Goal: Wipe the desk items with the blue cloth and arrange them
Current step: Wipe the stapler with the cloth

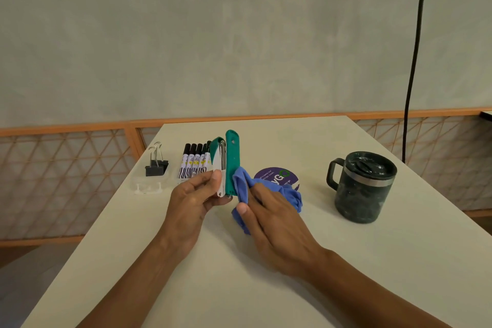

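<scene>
On my feed, nearest me over the white desk (239,287), the right hand (277,224) has its fingers curled into the blue cloth (241,181), pressing it against the lower side of the green stapler (233,157). The left hand (191,202) grips that stapler by its base, thumb on the pale inner arm, holding it upright and hinged open above the desk. Just behind sits a purple round coaster (277,176). Further left stand black markers (193,160) and binder clips (156,165); the dark mug (362,186) stands well apart on the right.

Single head view, looking forward-down, close over desk (266,274).
</scene>
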